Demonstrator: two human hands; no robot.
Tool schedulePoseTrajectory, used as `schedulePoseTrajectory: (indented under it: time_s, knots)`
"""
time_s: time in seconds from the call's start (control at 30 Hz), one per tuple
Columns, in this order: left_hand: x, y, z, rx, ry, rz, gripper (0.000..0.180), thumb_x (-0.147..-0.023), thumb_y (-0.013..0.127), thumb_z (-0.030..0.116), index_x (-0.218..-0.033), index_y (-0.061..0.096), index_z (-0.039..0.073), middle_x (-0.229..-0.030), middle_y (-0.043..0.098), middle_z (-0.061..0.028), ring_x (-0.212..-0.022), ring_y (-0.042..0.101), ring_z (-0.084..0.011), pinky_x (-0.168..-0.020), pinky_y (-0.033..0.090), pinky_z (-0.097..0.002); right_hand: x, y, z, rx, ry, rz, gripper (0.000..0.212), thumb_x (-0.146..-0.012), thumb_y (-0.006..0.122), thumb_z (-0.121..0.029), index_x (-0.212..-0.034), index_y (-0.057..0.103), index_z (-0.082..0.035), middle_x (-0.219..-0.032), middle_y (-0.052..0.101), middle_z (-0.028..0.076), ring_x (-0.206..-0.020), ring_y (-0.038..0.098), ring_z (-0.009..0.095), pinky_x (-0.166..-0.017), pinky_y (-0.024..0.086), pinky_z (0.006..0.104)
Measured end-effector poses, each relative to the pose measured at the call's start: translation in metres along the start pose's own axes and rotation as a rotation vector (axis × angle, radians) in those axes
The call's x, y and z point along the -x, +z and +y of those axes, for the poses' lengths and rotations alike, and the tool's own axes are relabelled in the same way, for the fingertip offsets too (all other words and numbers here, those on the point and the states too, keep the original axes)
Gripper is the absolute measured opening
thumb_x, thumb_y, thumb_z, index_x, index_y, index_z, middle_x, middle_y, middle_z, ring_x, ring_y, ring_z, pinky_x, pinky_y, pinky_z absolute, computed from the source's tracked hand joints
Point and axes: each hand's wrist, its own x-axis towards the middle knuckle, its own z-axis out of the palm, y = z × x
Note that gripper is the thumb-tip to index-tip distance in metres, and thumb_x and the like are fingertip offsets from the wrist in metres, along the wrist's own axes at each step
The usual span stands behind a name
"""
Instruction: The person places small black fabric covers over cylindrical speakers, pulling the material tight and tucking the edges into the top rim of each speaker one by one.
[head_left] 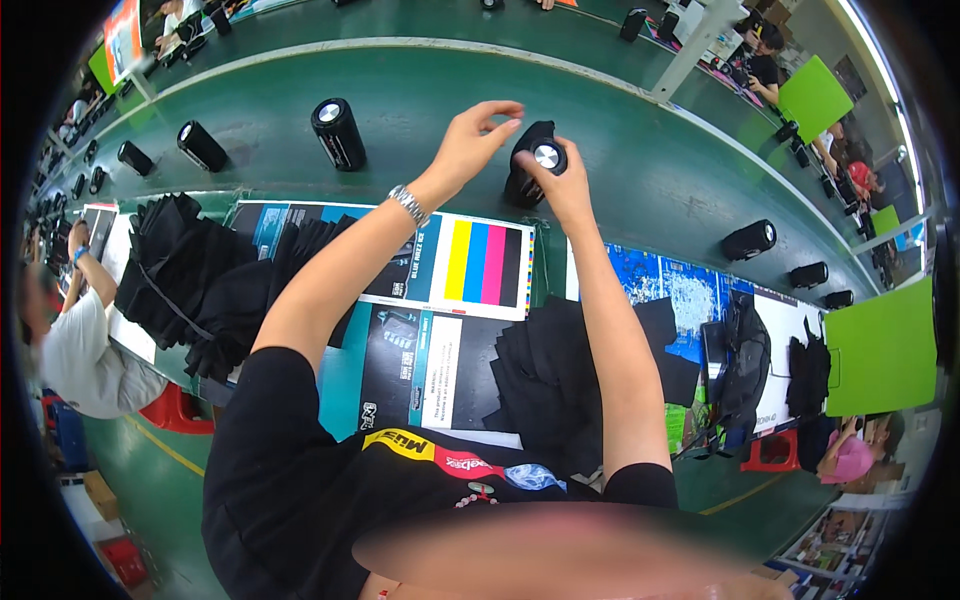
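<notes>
My right hand [562, 185] grips a black cylindrical speaker [546, 156] with a round silver end facing up, over the green belt. A dark, cloth-like flap [540, 130] stands up at its far side; how far it wraps round the speaker I cannot tell. My left hand [478, 142] hovers just left of the speaker, apart from it, fingers stretched with nothing visible between them. Below my right forearm lies a fanned stack of black cloth pieces [550, 375]. A larger heap of black cloth [190, 280] lies left of my left forearm.
More black speakers [338, 134] stand along the green belt [430, 90] on both sides. Printed sheets [485, 262] cover the bench. A black bag [745, 350] and a green panel [880, 350] are at the right. A co-worker [90, 350] sits at the left.
</notes>
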Motion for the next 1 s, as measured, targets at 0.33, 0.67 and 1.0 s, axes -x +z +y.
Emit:
schedulePoseTrajectory:
  time_s: [0.33, 0.67, 1.0]
  knots:
    - [-0.055, 0.017, -0.024, -0.175, -0.430, -0.450, 0.034, -0.091, 0.060, 0.035, -0.098, 0.067, 0.002, -0.064, 0.051, 0.0002, -0.054, 0.045, -0.0077, -0.050, 0.038, -0.0217, -0.002, -0.004, 0.042, -0.124, 0.172, 0.058, 0.087, -0.074, 0.075, -0.044, -0.129, 0.038, 0.012, -0.123, 0.051, 0.027, -0.115, 0.053, 0.028, -0.094, 0.043, 0.0333]
    - [-0.073, 0.041, -0.017, -0.481, 0.391, -0.254, 0.019, -0.078, 0.070, 0.014, -0.081, 0.065, -0.004, -0.071, 0.059, -0.0094, -0.062, 0.053, -0.0154, -0.058, 0.043, -0.0286, -0.011, -0.020, 0.038, -0.068, 0.334, 0.051, 0.069, -0.065, 0.078, -0.053, -0.096, 0.062, 0.007, -0.083, 0.067, 0.014, -0.076, 0.065, 0.018, -0.069, 0.050, 0.0292]
    - [-0.074, 0.044, -0.031, -0.353, 0.258, -0.183, 0.015, -0.079, 0.071, 0.014, -0.084, 0.068, 0.000, -0.074, 0.065, -0.0077, -0.063, 0.054, -0.0129, -0.061, 0.046, -0.0260, -0.013, -0.035, 0.030, 0.071, 0.400, 0.004, 0.086, -0.060, 0.076, -0.062, -0.102, 0.059, 0.012, -0.090, 0.066, 0.021, -0.085, 0.066, 0.025, -0.074, 0.051, 0.0306]
